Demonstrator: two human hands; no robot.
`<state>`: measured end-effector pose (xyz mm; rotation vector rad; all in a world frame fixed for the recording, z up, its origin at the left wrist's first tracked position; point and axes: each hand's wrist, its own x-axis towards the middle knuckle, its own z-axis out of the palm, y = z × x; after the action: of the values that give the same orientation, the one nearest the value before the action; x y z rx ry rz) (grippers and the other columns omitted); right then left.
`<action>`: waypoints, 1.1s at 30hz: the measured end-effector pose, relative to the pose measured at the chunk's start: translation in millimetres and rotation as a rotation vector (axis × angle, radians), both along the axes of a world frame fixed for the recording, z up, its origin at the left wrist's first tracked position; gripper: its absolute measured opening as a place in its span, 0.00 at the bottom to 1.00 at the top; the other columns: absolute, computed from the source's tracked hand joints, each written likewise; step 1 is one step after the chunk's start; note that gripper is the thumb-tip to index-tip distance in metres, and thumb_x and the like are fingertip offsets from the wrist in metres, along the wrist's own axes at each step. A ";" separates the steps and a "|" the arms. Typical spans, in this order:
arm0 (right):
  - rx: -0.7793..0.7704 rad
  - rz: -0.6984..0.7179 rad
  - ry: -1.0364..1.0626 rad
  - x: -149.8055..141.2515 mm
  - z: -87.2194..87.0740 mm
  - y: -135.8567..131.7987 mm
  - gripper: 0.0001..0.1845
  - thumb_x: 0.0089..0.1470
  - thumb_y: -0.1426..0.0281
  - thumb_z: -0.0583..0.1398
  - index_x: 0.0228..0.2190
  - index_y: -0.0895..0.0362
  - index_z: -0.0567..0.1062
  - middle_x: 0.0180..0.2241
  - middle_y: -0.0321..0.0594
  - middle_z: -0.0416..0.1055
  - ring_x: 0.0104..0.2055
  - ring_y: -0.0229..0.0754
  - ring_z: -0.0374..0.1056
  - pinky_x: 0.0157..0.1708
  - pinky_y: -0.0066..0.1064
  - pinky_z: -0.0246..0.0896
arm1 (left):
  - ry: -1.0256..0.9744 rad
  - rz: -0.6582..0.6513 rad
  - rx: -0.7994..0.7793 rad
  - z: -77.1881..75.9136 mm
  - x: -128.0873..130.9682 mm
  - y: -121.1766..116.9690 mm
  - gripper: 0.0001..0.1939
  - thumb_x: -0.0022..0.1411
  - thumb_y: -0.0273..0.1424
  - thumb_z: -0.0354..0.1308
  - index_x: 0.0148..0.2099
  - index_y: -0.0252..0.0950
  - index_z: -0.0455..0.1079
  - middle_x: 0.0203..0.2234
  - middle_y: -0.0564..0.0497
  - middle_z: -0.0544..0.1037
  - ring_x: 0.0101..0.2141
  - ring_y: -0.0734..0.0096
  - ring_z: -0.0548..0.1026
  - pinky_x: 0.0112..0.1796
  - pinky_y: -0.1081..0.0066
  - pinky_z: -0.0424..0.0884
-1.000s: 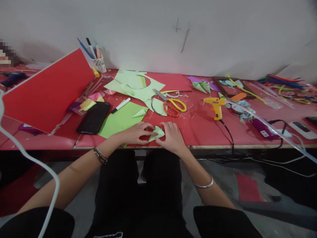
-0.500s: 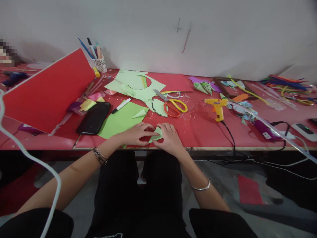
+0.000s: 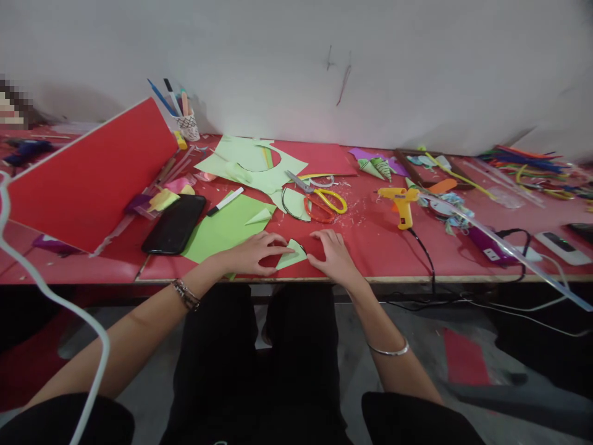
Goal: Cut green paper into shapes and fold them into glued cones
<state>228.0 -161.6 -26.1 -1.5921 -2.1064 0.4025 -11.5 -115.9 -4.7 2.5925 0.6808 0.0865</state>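
Note:
A small pale green paper piece [image 3: 291,254] with a dark curved edge lies near the front edge of the red table. My left hand [image 3: 254,253] touches its left side with fingers apart, resting partly over a brighter green sheet [image 3: 217,232]. At the piece's right edge is my right hand [image 3: 337,256], fingers spread and holding nothing. On the green sheet lie a small paper cone [image 3: 258,216] and a white marker with a black cap [image 3: 225,201]. Scissors [image 3: 319,194] with red and yellow handles lie beyond the hands, beside cut pale green paper [image 3: 231,162].
A black phone [image 3: 173,224] lies left of the green sheet, near a leaning red board [image 3: 92,179]. Right of the hands stands a yellow glue gun [image 3: 399,203], its cord trailing over the table edge. A pen cup [image 3: 188,125] and pipe cleaners [image 3: 528,164] are farther back.
My right hand has moved right, off the small paper piece, uncovering its dark curved edge. My left hand stays on the piece's left side.

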 end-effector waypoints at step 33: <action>0.226 0.276 0.231 -34.9 40.5 46.1 0.08 0.46 0.76 0.54 0.26 0.54 0.72 0.33 0.39 0.65 0.39 0.41 0.62 0.43 0.36 0.55 | -0.463 0.564 -0.333 28.4 22.3 14.7 0.18 0.55 0.41 0.48 0.21 0.34 0.57 0.15 0.58 0.55 0.19 0.79 0.55 0.22 0.76 0.51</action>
<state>193.1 -115.5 14.4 -1.0790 -2.1101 0.4005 10.9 -101.2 23.7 1.9010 1.1076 0.6642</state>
